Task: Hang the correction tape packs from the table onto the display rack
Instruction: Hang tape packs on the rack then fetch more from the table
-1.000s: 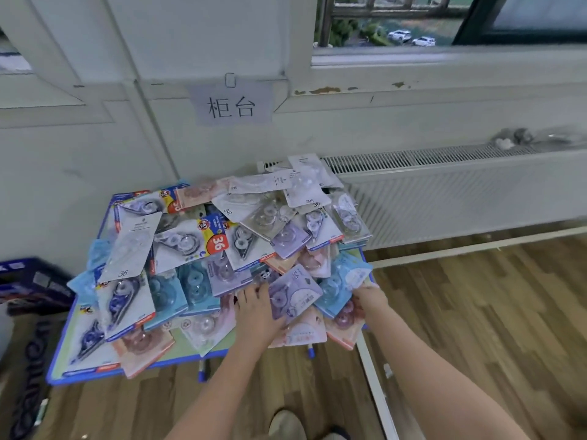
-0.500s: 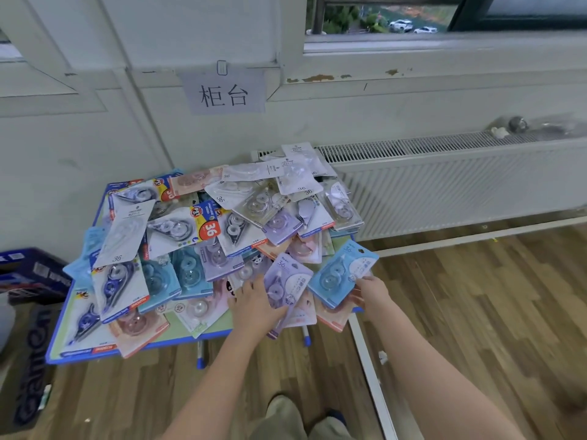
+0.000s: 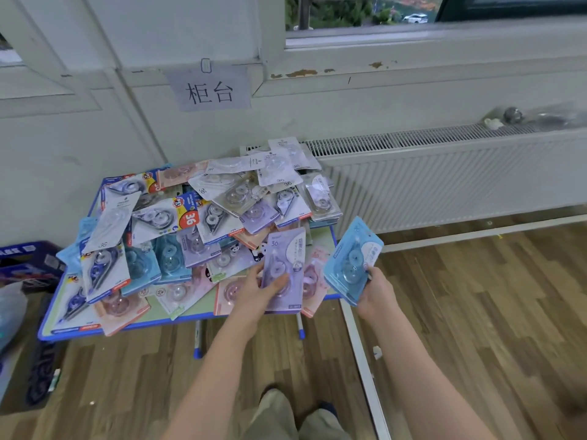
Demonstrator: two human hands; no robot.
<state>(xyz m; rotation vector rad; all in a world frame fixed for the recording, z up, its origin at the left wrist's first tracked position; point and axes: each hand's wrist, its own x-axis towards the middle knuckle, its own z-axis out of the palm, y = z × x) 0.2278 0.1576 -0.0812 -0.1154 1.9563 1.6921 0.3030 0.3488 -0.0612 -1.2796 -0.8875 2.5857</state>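
A heap of several correction tape packs [image 3: 203,223] in blue, purple, pink and white covers a small blue-edged table [image 3: 133,325]. My left hand [image 3: 254,292] grips a purple pack [image 3: 286,258] by its lower part, lifted above the table's front right area. Off the table's right edge, my right hand [image 3: 376,292] holds a light blue pack [image 3: 352,258] tilted upright. No display rack is in view.
A white radiator [image 3: 444,176] runs along the wall right of the table, under a window. A paper sign [image 3: 209,90] hangs on the wall. A dark blue crate [image 3: 28,262] sits left of the table. A white floor rail [image 3: 362,363] crosses the wooden floor.
Both hands have lifted their packs off the heap: the purple pack rose upright in my left hand, and the blue pack moved right and up, clear of the table.
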